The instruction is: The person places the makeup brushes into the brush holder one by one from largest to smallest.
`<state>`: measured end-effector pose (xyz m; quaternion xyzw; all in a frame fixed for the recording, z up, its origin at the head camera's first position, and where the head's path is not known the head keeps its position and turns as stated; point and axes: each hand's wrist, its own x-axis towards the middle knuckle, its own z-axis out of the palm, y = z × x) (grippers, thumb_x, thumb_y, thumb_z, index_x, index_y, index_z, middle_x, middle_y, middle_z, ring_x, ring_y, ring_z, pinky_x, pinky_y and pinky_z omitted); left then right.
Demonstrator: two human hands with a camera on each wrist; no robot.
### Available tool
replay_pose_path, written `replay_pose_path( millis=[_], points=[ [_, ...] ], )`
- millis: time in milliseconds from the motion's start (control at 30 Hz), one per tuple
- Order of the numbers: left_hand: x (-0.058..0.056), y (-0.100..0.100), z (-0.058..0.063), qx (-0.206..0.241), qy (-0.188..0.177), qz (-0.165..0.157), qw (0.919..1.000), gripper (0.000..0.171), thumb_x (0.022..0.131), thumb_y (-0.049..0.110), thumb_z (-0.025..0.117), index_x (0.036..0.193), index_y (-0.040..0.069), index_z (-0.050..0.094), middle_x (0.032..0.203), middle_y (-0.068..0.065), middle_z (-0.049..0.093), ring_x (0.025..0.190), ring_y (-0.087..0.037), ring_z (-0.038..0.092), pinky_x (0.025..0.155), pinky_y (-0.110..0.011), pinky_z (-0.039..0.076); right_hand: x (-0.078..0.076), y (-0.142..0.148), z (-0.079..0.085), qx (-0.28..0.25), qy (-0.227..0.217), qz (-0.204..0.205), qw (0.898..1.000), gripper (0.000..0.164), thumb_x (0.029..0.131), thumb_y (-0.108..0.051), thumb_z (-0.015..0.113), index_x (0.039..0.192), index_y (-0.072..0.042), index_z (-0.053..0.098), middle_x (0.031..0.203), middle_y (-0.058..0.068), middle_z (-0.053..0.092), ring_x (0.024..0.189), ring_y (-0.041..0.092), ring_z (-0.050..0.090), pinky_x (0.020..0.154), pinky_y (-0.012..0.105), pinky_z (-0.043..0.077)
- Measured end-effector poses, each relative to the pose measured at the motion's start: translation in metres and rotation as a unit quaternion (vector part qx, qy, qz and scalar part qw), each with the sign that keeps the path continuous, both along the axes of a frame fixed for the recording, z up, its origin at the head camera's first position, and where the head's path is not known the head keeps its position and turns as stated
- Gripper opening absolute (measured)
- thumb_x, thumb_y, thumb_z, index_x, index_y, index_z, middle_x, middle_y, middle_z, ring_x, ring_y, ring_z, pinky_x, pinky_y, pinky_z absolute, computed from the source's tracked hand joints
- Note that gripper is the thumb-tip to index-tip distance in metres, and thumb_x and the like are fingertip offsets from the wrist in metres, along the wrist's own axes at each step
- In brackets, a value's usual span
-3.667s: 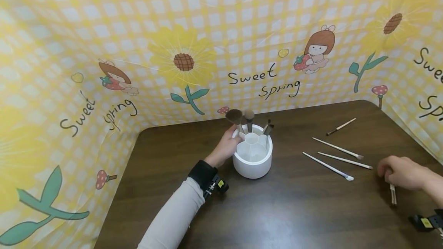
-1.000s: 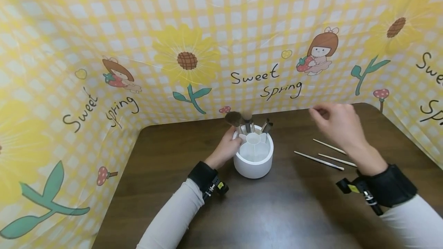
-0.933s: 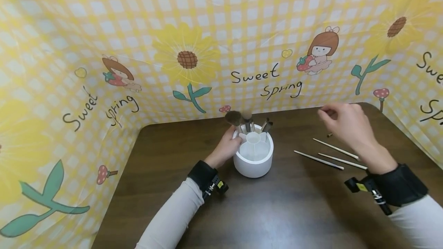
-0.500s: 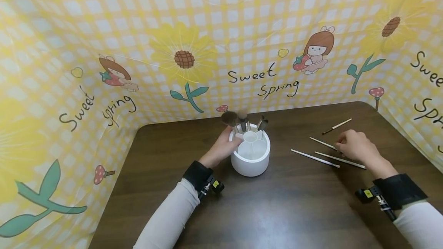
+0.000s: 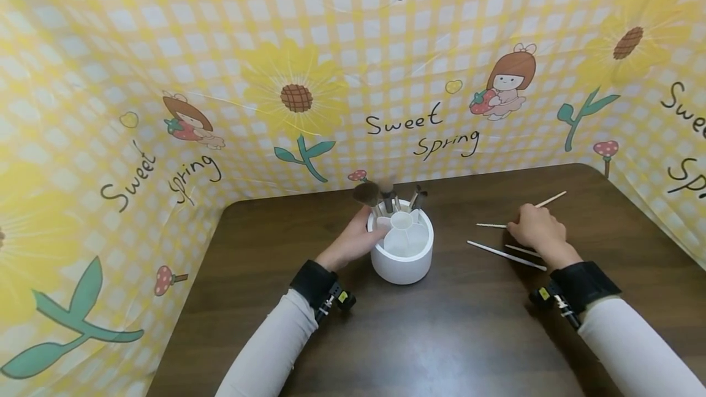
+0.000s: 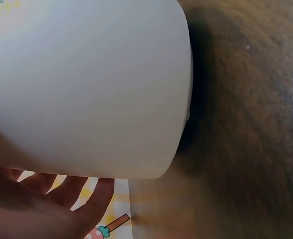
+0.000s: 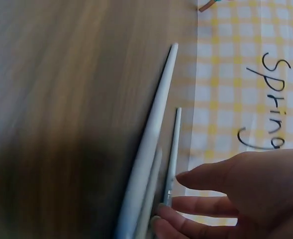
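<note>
A round white brush holder with petal-shaped compartments stands on the table. Several makeup brushes, including a big fluffy dark one, stand head-up in its back compartments. My left hand grips the holder's left rim, thumb over the edge; in the left wrist view its fingers lie along the white wall. To the right, my right hand pinches a slim white-handled makeup brush near its ferrule, low over the table. That brush's handle points left; its head is hidden by the hand.
Loose brushes lie around the right hand: a white-handled brush in front, another partly under the hand, and a third behind it. The dark wooden table meets a yellow checked cloth at the back and sides.
My right hand came from the far right, passed above the brushes, then dropped and took hold of one, whose handle has swung slightly. Another brush now stands in the holder. The left hand stays.
</note>
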<state>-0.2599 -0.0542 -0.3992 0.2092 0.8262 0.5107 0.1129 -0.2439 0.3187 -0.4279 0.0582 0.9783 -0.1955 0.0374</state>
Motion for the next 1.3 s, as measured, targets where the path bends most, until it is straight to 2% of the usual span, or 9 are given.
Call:
replay_pose_path(
  millis=[100, 167, 400, 567, 767, 933, 1100, 1167, 1300],
  points=[
    [0.008, 0.001, 0.009, 0.001, 0.002, 0.003, 1.0000, 0.062, 0.091, 0.014, 0.054, 0.144, 0.007, 0.024, 0.144, -0.017, 0.032, 0.124, -0.025, 0.035, 0.103, -0.048, 0.031, -0.009, -0.016, -0.002, -0.011, 0.011, 0.000, 1.000, 0.021, 0.089, -0.026, 0.053, 0.081, -0.008, 0.060, 0.088, 0.018, 0.059, 0.070, 0.031, 0.054, 0.051, 0.043, 0.040],
    [0.008, 0.002, 0.009, 0.000, 0.005, 0.006, 1.0000, 0.061, 0.091, 0.014, 0.054, 0.144, 0.007, 0.024, 0.144, -0.017, 0.032, 0.124, -0.026, 0.035, 0.103, -0.048, 0.031, -0.015, -0.026, -0.003, -0.015, 0.016, 0.001, 1.000, 0.020, 0.089, -0.026, 0.053, 0.085, -0.008, 0.061, 0.091, 0.020, 0.060, 0.071, 0.032, 0.055, 0.051, 0.043, 0.040],
    [-0.011, 0.002, -0.023, 0.007, 0.023, 0.013, 0.9996, 0.060, 0.090, 0.019, 0.056, 0.142, 0.013, 0.028, 0.141, -0.009, 0.036, 0.122, -0.019, 0.037, 0.103, -0.044, 0.032, -0.028, -0.060, -0.010, -0.016, 0.028, 0.017, 0.999, 0.017, 0.088, -0.024, 0.057, 0.086, -0.009, 0.064, 0.088, 0.016, 0.061, 0.069, 0.030, 0.055, 0.050, 0.041, 0.041],
    [-0.012, 0.002, -0.026, 0.011, 0.025, 0.019, 0.9995, 0.060, 0.089, 0.018, 0.057, 0.141, 0.011, 0.030, 0.139, -0.008, 0.038, 0.120, -0.018, 0.039, 0.101, -0.043, 0.034, -0.030, -0.079, -0.012, -0.020, 0.025, 0.037, 0.999, 0.011, 0.084, -0.011, 0.055, 0.075, -0.006, 0.056, 0.077, 0.015, 0.057, 0.062, 0.029, 0.053, 0.049, 0.039, 0.040],
    [-0.012, 0.003, -0.023, 0.011, 0.029, 0.025, 0.9992, 0.059, 0.088, 0.015, 0.058, 0.141, 0.009, 0.031, 0.138, -0.008, 0.039, 0.119, -0.017, 0.040, 0.101, -0.042, 0.035, -0.032, -0.084, -0.007, -0.036, 0.037, 0.042, 0.998, 0.007, 0.080, -0.003, 0.052, 0.073, -0.003, 0.051, 0.072, 0.016, 0.053, 0.061, 0.030, 0.052, 0.052, 0.039, 0.041],
    [-0.012, 0.005, -0.024, 0.009, 0.022, 0.030, 0.9993, 0.059, 0.088, 0.016, 0.058, 0.140, 0.009, 0.031, 0.138, -0.009, 0.039, 0.118, -0.018, 0.040, 0.101, -0.043, 0.035, -0.033, -0.074, -0.007, -0.065, 0.055, 0.070, 0.994, 0.010, 0.081, -0.003, 0.055, 0.086, 0.002, 0.048, 0.075, 0.017, 0.051, 0.065, 0.031, 0.052, 0.053, 0.039, 0.042],
    [-0.011, 0.007, -0.026, 0.002, 0.014, 0.029, 0.9995, 0.058, 0.089, 0.019, 0.058, 0.139, 0.009, 0.032, 0.137, -0.009, 0.041, 0.117, -0.019, 0.042, 0.100, -0.043, 0.037, -0.028, -0.067, 0.016, -0.106, 0.151, 0.079, 0.980, 0.023, 0.084, -0.007, 0.058, 0.102, 0.005, 0.053, 0.086, 0.021, 0.060, 0.077, 0.033, 0.057, 0.064, 0.045, 0.048],
    [-0.009, 0.006, -0.024, 0.000, 0.013, 0.033, 0.9994, 0.056, 0.088, 0.020, 0.058, 0.138, 0.010, 0.033, 0.136, -0.009, 0.042, 0.117, -0.019, 0.042, 0.099, -0.042, 0.038, -0.024, -0.070, 0.034, -0.136, 0.188, 0.078, 0.969, 0.022, 0.086, -0.009, 0.058, 0.104, 0.004, 0.056, 0.089, 0.019, 0.063, 0.079, 0.031, 0.059, 0.066, 0.045, 0.049],
    [-0.008, 0.000, -0.019, -0.004, 0.008, 0.030, 0.9995, 0.057, 0.088, 0.023, 0.058, 0.138, 0.011, 0.033, 0.136, -0.008, 0.041, 0.117, -0.018, 0.042, 0.099, -0.042, 0.037, -0.011, -0.083, 0.070, -0.220, 0.245, 0.086, 0.941, 0.017, 0.089, -0.015, 0.061, 0.098, 0.000, 0.062, 0.084, 0.015, 0.068, 0.069, 0.022, 0.063, 0.057, 0.031, 0.053]
  ],
)
